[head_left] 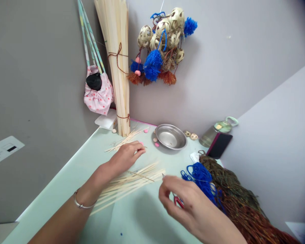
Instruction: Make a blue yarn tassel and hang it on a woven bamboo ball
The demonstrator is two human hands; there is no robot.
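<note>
My left hand (pixel 128 155), with a silver bangle on the wrist, is above the table between two groups of pale bamboo strips. Its fingers are pinched together, and a tiny thin end shows at the fingertips; I cannot make out what it is. Lower right, my right hand (pixel 184 198) is curled around small scissors with a red handle (pixel 178 202), their metal tip just past the fingers. Between the hands lie long loose bamboo strips (pixel 132 184), partly hidden by my left forearm. A browner strip (pixel 142 176) rests across them. Shorter strips (pixel 127 139) lie beyond my left hand.
A steel bowl (pixel 170 136) stands at the back, pink pieces (pixel 156 144) beside it. A bamboo bundle (pixel 120 74) leans in the corner. On the right are blue yarn (pixel 199 174), brown yarn (pixel 244 203), a phone (pixel 220 145) and a bottle (pixel 213 132). Woven balls (pixel 164 28) hang above.
</note>
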